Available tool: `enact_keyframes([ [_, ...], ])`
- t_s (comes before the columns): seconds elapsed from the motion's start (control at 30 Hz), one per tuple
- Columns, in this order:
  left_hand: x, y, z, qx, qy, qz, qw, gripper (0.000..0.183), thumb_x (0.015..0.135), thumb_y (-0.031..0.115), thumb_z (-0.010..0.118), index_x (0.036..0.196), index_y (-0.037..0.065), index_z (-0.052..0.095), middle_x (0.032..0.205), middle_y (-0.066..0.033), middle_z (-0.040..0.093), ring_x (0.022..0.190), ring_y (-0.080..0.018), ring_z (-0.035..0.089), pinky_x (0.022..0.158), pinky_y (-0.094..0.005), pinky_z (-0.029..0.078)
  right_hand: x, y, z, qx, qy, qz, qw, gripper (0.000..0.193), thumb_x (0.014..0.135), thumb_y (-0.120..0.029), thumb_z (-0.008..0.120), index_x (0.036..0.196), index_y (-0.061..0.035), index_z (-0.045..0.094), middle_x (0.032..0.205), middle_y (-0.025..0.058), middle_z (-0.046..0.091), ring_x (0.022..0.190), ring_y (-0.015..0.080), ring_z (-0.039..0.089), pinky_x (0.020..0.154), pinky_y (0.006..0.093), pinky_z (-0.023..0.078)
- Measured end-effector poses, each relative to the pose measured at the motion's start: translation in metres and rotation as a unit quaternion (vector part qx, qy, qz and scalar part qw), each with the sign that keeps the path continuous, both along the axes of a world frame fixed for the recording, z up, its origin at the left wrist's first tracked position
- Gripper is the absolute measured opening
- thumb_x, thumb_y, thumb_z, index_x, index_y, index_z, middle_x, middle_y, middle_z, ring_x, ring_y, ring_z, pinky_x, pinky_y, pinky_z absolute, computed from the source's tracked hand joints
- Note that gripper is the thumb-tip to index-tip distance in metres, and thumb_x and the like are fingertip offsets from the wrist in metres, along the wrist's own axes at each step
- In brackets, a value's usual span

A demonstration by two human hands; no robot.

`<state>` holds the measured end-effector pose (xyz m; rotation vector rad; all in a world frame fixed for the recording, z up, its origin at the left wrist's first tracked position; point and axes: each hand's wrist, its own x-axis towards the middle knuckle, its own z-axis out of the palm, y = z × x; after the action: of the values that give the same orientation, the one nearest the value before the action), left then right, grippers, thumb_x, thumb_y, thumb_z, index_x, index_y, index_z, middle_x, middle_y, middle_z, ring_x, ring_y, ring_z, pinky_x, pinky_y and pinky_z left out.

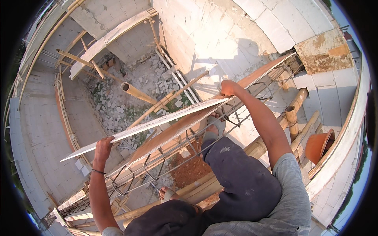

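Note:
A long, narrow white-faced board (169, 121) slants across the middle, lower at its left. My left hand (103, 149) is closed around its edge near the left end. Farther up, near its right end, my right hand (229, 88) grips the same board, fingers wrapped over the edge. Just beneath and alongside lies a brown plywood strip (262, 75), partly covered by the white board. On the near side of both runs a steel rebar cage (148, 165) with bent stirrups.
Bamboo poles (138, 93) cross the scaffold. Far below, rubble (118, 108) covers the ground. Pale block walls (323, 19) enclose the space. An orange bucket (316, 148) sits at the right. My sandalled feet (215, 126) are among the bars and poles, with open drops beside them.

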<state>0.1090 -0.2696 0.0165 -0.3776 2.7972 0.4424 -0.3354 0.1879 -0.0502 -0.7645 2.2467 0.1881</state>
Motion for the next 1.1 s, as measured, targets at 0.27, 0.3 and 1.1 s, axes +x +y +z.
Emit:
enact_keyframes([
  [0.27, -0.014, 0.022, -0.020, -0.010, -0.005, -0.022, 1.000, 0.033, 0.074, 0.001, 0.070, 0.106, 0.006, 0.065, 0.102, -0.0155, 0.068, 0.094, -0.0355, 0.064, 0.083, -0.0445, 0.052, 0.001, -0.003, 0.015, 0.030, -0.094, -0.105, 0.990, 0.033, 0.067, -0.027, 0.070, 0.078, 0.0050, 0.070, 0.080, 0.0222, 0.069, 0.073, 0.0307, 0.069, 0.065, 0.0416, 0.053],
  [0.3, -0.015, 0.024, -0.020, 0.000, 0.003, -0.019, 1.000, 0.033, 0.075, 0.001, 0.070, 0.106, 0.006, 0.065, 0.102, -0.0155, 0.068, 0.094, -0.0357, 0.064, 0.083, -0.0446, 0.052, 0.001, -0.004, 0.017, 0.028, -0.096, -0.105, 0.989, 0.035, 0.068, -0.027, 0.069, 0.079, 0.0055, 0.070, 0.082, 0.0226, 0.070, 0.075, 0.0304, 0.069, 0.066, 0.0415, 0.054],
  [1.1, 0.024, 0.099, -0.019, 0.067, 0.028, -0.003, 0.997, 0.031, 0.078, 0.004, 0.067, 0.109, 0.007, 0.062, 0.097, -0.0150, 0.067, 0.087, -0.0369, 0.064, 0.074, -0.0462, 0.052, 0.007, 0.016, 0.073, 0.025, 0.035, 0.009, 0.999, 0.035, 0.080, -0.042, 0.065, 0.096, -0.0116, 0.073, 0.100, 0.0153, 0.071, 0.099, 0.0356, 0.065, 0.086, 0.0432, 0.052],
])
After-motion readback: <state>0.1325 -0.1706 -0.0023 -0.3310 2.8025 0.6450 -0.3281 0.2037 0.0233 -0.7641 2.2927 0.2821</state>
